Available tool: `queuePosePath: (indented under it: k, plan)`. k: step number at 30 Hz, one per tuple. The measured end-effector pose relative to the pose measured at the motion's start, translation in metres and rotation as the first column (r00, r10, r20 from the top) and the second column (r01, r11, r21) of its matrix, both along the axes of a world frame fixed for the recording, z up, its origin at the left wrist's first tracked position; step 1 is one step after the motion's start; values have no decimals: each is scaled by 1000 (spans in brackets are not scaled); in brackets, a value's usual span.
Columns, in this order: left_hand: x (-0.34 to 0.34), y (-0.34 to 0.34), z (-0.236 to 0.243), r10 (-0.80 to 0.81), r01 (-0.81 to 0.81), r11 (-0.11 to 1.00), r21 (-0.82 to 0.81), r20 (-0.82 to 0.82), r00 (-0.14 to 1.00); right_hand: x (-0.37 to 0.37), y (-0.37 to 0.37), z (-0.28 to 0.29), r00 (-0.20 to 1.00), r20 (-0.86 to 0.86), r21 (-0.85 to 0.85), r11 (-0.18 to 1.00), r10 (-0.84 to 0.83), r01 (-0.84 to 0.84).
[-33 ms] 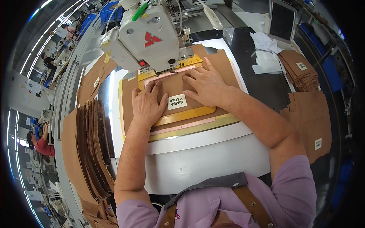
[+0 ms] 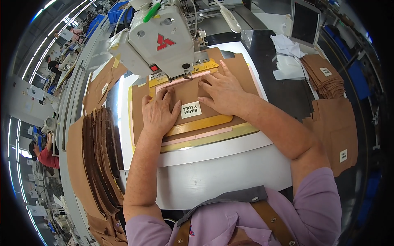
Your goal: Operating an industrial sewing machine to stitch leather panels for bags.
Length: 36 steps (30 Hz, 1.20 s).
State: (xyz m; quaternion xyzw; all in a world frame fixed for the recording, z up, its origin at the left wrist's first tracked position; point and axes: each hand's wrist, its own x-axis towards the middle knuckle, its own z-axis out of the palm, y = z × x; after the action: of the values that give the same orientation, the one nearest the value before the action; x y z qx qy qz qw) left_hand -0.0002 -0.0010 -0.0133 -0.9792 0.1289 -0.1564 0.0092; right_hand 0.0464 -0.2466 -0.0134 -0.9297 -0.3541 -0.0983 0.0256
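Observation:
A brown fabric piece with a small white label lies in a yellow template frame on the white machine bed. Its far edge sits under the needle of a white sewing machine head. My left hand lies flat on the fabric just left of the label, fingers pointing at the machine. My right hand presses flat on the fabric to the right of and beyond the label, fingers spread. Neither hand grips anything. A pink strip runs along the template's near edge.
A tall stack of brown pieces stands at my left. More brown labelled pieces lie in piles on the dark table at the right, near white papers and a small screen. Other people work at far left.

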Motion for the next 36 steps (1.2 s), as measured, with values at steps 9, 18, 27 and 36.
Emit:
queuePosePath:
  k: [9,18,27,36]
  plan:
    - [-1,20,0,5,-6,1000,22,15,1000,-1,3,-3,999,41,53,998,-35,33]
    - [-7,19,15,54,-54,997,64,1,999,2,17,-9,999,13,135,989,50,-52]
    - [14,-8,14,-178,178,984,11,-42,983,-3,20,-6,999,-15,201,979,39,-35]
    - [31,-26,-14,-329,326,905,-275,38,944,15,-3,-11,986,-22,398,906,165,-142]
